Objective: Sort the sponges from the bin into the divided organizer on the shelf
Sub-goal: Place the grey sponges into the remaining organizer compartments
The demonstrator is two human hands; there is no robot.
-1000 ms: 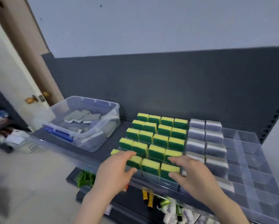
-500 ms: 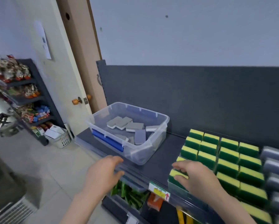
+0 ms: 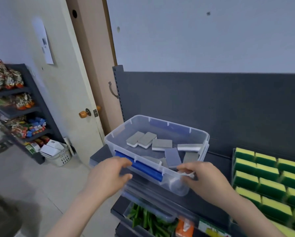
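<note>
The left hand (image 3: 109, 175) and right hand (image 3: 206, 178) are apart. Each holds the near edge of the bin (image 3: 116, 133). Grey sponges (image 3: 162, 144) lie inside. The bin sits on the shelf (image 3: 218, 159), left of the organizer (image 3: 233, 168).

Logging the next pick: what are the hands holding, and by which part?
Only the bin: left hand grips the blue latch on its near wall, right hand grips the rim at its near-right corner.

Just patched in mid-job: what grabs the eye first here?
A clear bin sits mid-frame on the shelf, grey sponges loose inside, left hand and right hand gripping its near rim. At right, green-and-yellow sponges stand in rows in the organizer.
</note>
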